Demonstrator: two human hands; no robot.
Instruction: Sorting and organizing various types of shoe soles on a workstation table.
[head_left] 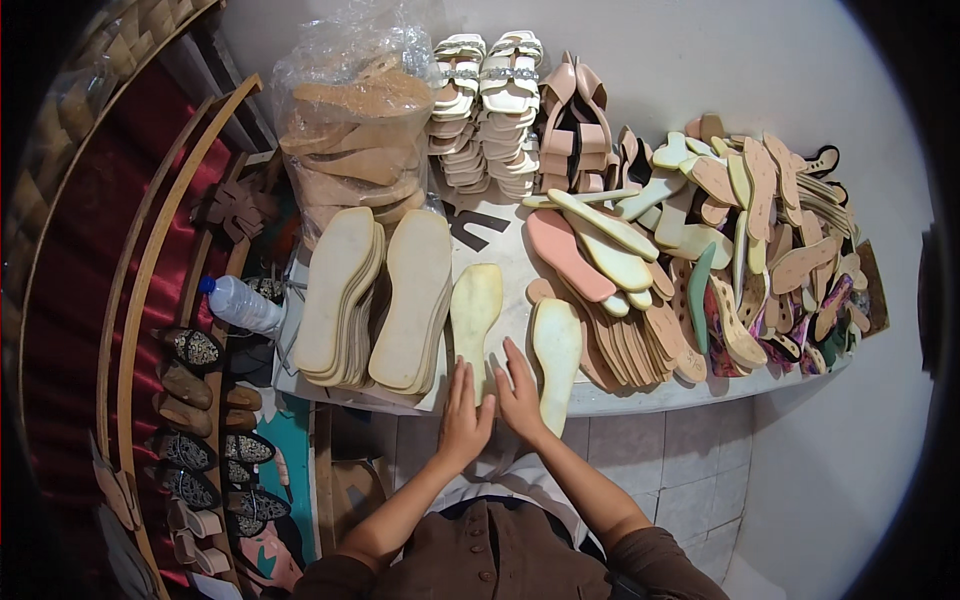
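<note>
Two pale yellow insoles lie near the front edge of the table: a left insole [474, 300] and a right insole [556, 355]. My left hand [467, 422] rests over the narrow heel end of the left one, its fingers stretched forward and covering part of it. Between the two insoles, closer to the right one, is my right hand [518, 393], with fingers extended and apart. Neither hand is closed around anything. Just left of them stand two tall stacks of cream soles, a left stack [338, 300] and a right stack [412, 305].
A heap of loose insoles [790, 265] covers the table's right side, with a pink insole [567, 255] at its near end. White sandals [488, 120] and a plastic bag of soles [355, 130] stand at the back. A water bottle [243, 305] and shoe racks [215, 400] are at left.
</note>
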